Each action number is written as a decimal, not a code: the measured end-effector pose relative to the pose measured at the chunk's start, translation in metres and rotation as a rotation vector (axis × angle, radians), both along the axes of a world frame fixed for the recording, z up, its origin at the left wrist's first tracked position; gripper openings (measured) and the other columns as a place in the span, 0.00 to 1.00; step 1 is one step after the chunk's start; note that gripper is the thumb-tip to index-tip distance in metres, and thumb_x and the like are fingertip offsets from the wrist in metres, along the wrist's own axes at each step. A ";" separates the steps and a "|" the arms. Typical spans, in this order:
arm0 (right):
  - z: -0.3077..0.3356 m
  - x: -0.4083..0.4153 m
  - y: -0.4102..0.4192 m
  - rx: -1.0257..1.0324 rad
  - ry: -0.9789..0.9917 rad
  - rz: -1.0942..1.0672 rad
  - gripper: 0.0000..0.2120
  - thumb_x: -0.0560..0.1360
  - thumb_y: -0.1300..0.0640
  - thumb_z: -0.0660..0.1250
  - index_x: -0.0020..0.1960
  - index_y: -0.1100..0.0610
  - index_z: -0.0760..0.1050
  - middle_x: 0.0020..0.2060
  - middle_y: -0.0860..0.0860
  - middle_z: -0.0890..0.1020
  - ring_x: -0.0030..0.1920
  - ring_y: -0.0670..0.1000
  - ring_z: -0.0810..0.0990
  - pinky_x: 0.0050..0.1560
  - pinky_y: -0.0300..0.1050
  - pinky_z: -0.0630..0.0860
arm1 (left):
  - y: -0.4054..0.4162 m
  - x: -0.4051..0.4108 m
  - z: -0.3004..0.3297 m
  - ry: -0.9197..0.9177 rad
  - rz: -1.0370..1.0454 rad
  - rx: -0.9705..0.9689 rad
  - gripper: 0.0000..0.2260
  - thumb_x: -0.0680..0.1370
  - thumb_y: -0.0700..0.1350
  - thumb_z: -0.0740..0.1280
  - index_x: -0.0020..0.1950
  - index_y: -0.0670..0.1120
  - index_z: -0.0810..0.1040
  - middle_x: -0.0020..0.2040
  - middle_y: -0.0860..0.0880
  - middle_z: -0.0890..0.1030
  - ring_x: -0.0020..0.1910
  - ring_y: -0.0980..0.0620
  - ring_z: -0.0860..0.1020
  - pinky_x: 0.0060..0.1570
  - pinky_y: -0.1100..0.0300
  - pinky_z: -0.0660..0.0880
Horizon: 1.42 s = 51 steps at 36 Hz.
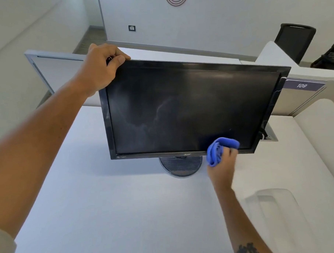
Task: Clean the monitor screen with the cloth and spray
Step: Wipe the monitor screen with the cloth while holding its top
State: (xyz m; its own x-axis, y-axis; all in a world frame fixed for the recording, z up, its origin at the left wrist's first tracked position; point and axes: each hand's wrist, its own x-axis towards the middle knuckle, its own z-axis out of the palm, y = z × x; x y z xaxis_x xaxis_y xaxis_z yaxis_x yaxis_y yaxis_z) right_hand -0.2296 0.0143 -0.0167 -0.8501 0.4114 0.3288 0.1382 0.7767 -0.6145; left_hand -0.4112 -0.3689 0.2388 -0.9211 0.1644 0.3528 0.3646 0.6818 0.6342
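Left forearm nearest, my left hand (104,66) clamped on monitor (190,110) top-left corner. Monitor: black, streaked screen, round base on white desk (108,205). My right hand (222,166) gripping bunched blue cloth (219,150) against screen's lower-right edge.

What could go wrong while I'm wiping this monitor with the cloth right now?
The monitor stands on one small round base, and only the left hand steadies its top corner, so a hard push could tip or swivel it. The right hand holds the blue cloth bunched at the bottom edge, so streaks across the middle may get missed.
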 end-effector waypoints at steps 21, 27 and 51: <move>0.007 0.003 0.044 -0.287 0.043 -0.317 0.15 0.72 0.70 0.76 0.55 0.67 0.75 0.51 0.63 0.77 0.47 0.60 0.81 0.49 0.52 0.82 | -0.001 -0.005 -0.004 0.058 -0.045 -0.006 0.12 0.87 0.40 0.64 0.64 0.40 0.86 0.48 0.62 0.78 0.47 0.62 0.76 0.50 0.75 0.69; 0.029 -0.009 0.109 -0.395 0.021 -0.649 0.15 0.74 0.67 0.74 0.59 0.67 0.77 0.56 0.65 0.78 0.53 0.66 0.83 0.52 0.53 0.80 | 0.001 -0.003 -0.003 0.043 -0.039 -0.006 0.11 0.87 0.40 0.64 0.63 0.41 0.86 0.45 0.69 0.80 0.46 0.65 0.75 0.48 0.77 0.69; 0.024 -0.022 0.008 -0.276 0.316 -0.322 0.10 0.82 0.63 0.71 0.47 0.60 0.70 0.41 0.54 0.75 0.42 0.60 0.75 0.42 0.58 0.75 | -0.004 -0.009 -0.009 0.044 -0.004 -0.014 0.12 0.88 0.43 0.64 0.66 0.46 0.86 0.53 0.50 0.80 0.68 0.34 0.73 0.70 0.37 0.71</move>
State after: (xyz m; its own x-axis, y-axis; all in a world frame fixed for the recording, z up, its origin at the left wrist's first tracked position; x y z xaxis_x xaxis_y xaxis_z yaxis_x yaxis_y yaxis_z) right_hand -0.2519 0.0223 0.0075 -0.5431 0.7427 0.3916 0.1177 0.5291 -0.8403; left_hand -0.4199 -0.3726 0.2303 -0.9040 0.1736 0.3906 0.3950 0.6886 0.6082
